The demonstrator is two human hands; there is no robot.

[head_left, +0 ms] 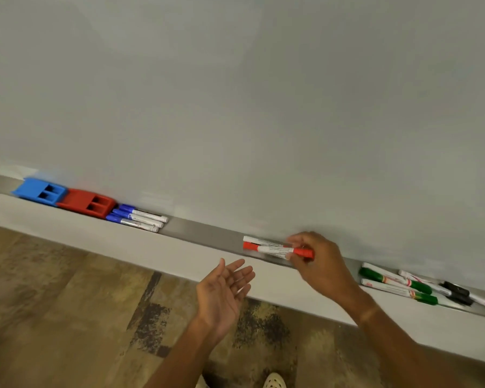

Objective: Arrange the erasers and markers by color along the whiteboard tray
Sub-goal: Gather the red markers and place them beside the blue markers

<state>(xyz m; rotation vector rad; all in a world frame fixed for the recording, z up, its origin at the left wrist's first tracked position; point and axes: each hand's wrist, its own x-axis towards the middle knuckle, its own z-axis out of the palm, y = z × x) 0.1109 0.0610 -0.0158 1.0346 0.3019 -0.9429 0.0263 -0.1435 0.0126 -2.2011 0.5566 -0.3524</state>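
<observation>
My right hand is gripping a bundle of red markers, fingers curled around their capped right ends, and is holding them level over the whiteboard tray, white barrels pointing left. My left hand is hovering below the tray, palm up, fingers spread and holding nothing. Farther left, three blue markers are lying side by side, touching the red eraser, which is abutting the blue eraser. To the right, green markers and black markers are lying in a loose cluster.
</observation>
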